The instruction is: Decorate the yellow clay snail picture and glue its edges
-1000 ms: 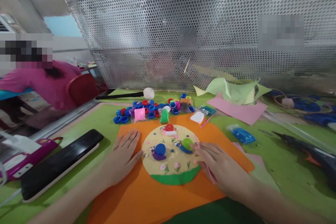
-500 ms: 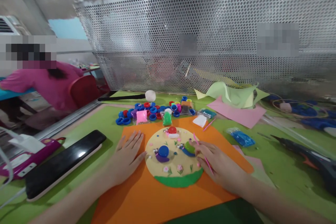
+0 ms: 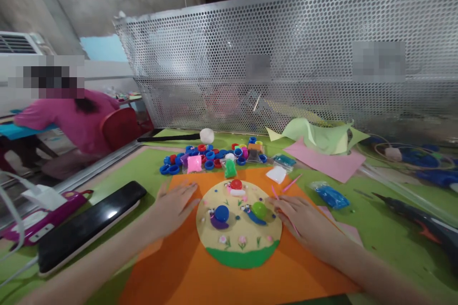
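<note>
A round cream board with a green lower edge lies on an orange sheet. It bears a blue-shelled snail, a green-shelled snail, a red-topped figure and small flowers. Palm down, my left hand rests at the board's left side with fingers spread and nothing held. At the right edge my right hand is closed round a thin pink stick, whose tip points up and left.
Behind lie several coloured caps, clay packets and a second pink stick. A black phone is at left, a glue gun at right. A person in pink sits beyond at left.
My right hand has drawn back right from the green-shelled snail, stick still held, uncovering its shell. The board sits slightly lower in view. My left hand stays beside the board.
</note>
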A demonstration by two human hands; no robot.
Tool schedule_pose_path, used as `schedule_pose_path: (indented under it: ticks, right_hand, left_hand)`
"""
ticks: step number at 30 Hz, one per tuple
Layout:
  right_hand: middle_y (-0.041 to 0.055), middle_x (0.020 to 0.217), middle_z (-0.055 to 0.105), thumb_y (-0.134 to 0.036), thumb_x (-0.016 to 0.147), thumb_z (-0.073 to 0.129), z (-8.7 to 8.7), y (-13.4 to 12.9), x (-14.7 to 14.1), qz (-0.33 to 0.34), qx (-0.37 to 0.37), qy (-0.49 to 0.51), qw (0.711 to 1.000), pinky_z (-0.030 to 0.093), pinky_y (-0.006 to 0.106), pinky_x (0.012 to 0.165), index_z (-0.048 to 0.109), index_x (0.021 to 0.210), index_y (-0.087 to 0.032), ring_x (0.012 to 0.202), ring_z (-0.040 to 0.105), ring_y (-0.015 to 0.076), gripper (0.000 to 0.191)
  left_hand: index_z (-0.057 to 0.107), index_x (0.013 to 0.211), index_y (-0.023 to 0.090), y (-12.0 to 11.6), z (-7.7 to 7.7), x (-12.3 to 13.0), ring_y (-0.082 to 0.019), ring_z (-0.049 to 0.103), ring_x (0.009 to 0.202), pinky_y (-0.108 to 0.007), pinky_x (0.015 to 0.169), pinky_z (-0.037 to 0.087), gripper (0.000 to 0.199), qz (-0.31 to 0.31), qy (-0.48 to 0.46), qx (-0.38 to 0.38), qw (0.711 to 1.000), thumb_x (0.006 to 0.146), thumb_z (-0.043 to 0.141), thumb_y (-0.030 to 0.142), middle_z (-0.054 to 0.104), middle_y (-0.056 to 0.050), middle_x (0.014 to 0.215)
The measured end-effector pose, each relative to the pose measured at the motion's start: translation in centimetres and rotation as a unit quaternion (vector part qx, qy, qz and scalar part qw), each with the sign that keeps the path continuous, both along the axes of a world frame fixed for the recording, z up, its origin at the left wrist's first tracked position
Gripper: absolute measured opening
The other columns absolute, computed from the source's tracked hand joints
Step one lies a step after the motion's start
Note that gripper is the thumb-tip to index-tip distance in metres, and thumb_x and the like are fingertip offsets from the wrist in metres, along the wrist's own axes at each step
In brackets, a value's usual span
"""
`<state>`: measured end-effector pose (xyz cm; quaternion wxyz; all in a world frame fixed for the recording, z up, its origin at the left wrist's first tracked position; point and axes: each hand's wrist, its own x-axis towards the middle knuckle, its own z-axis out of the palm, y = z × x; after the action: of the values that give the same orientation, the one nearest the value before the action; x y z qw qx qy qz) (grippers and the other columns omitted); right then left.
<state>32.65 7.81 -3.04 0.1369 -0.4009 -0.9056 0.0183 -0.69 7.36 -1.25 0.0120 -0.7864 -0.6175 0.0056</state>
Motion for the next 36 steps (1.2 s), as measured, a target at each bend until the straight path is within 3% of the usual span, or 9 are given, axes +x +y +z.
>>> schedule_pose_path:
  ticks: [3,8,15,19,23,28,30,33,36]
  right_hand:
    - [0.0114,0.115,0.058,-0.018,0.091,0.035,-0.1,0.1,-0.1,-0.002,0.011,-0.011,1.0,0.048,0.043,0.085,0.052,0.12,-0.013,0.103,0.054,0.0256,0.035]
    - [0.0128,0.112,0.06,-0.019,0.09,0.033,-0.1,0.3,0.0,-0.047,0.047,-0.017,0.998,0.05,0.041,0.082,0.057,0.113,-0.012,0.103,0.056,0.0254,0.033]
    - [0.0195,0.099,0.063,-0.015,0.089,0.026,-0.7,1.8,1.5,-0.129,0.117,-0.028,0.984,0.05,0.049,0.074,0.056,0.108,-0.003,0.091,0.06,0.0299,0.038]
    - [0.0194,0.113,0.057,-0.015,0.089,0.026,-0.9,3.0,1.7,-0.107,0.151,-0.045,0.982,0.046,0.05,0.082,0.046,0.123,-0.002,0.107,0.051,0.0314,0.041]
    - [0.0114,0.118,0.056,-0.018,0.087,0.039,-1.2,4.4,1.7,-0.068,0.153,-0.075,0.983,0.046,0.039,0.086,0.044,0.125,-0.011,0.113,0.048,0.0241,0.039]
    - [0.0087,0.095,0.061,-0.018,0.087,0.05,-1.3,4.4,2.8,-0.181,0.165,-0.087,0.966,0.046,0.041,0.079,0.056,0.101,-0.011,0.092,0.057,0.0219,0.017]
    - [0.0081,0.095,0.06,-0.017,0.086,0.052,-1.1,4.1,3.0,-0.215,0.161,-0.087,0.959,0.044,0.043,0.083,0.057,0.098,-0.011,0.094,0.056,0.0222,0.014]
    - [0.0089,0.106,0.057,-0.017,0.086,0.055,-0.4,4.0,2.5,-0.224,0.138,-0.079,0.962,0.04,0.045,0.089,0.055,0.106,-0.011,0.103,0.052,0.0235,0.021]
    - [0.0076,0.106,0.056,-0.021,0.089,0.053,0.6,5.5,1.6,-0.215,0.094,-0.065,0.97,0.047,0.038,0.081,0.051,0.114,-0.013,0.094,0.056,0.0195,0.027]
  left_hand:
    - [0.057,0.101,0.014,2.4,0.7,0.4,-0.022,0.056,0.099,-0.05,0.092,0.037,0.027,-0.019,-0.005,0.035,0.999,0.093,0.038,0.031,0.061,-0.007,0.1]
    - [0.051,0.11,0.013,5.0,-0.5,-0.2,-0.021,0.052,0.103,-0.042,0.087,0.043,0.024,-0.037,-0.018,0.104,0.994,0.09,0.045,0.027,0.055,-0.009,0.109]
    - [0.051,0.108,0.012,4.7,-2.1,-1.7,-0.024,0.051,0.1,-0.045,0.087,0.039,0.029,-0.022,-0.034,0.148,0.988,0.089,0.041,0.031,0.054,-0.011,0.107]
    - [0.051,0.109,0.013,4.7,-1.9,-1.3,-0.027,0.047,0.101,-0.045,0.088,0.036,0.032,-0.02,-0.046,0.156,0.987,0.087,0.039,0.033,0.052,-0.013,0.107]
    - [0.052,0.106,0.015,4.8,-1.8,-1.1,-0.024,0.049,0.097,-0.042,0.086,0.037,0.03,-0.031,-0.056,0.142,0.988,0.088,0.036,0.033,0.053,-0.011,0.104]
    - [0.051,0.108,0.013,4.5,-1.8,-1.2,-0.024,0.048,0.1,-0.042,0.086,0.037,0.029,-0.042,-0.047,0.141,0.988,0.086,0.043,0.031,0.051,-0.011,0.106]
    - [0.051,0.108,0.013,4.4,-1.7,-1.1,-0.024,0.047,0.1,-0.043,0.086,0.036,0.029,-0.042,-0.041,0.146,0.988,0.085,0.045,0.031,0.051,-0.01,0.106]
    - [0.051,0.104,0.013,4.4,-1.7,-1.0,-0.023,0.048,0.097,-0.042,0.084,0.037,0.028,-0.04,-0.035,0.157,0.986,0.086,0.045,0.033,0.052,-0.009,0.103]
    - [0.053,0.097,0.014,4.3,-1.7,-0.9,-0.022,0.049,0.092,-0.04,0.082,0.037,0.025,-0.038,-0.032,0.169,0.984,0.086,0.045,0.034,0.053,-0.008,0.097]
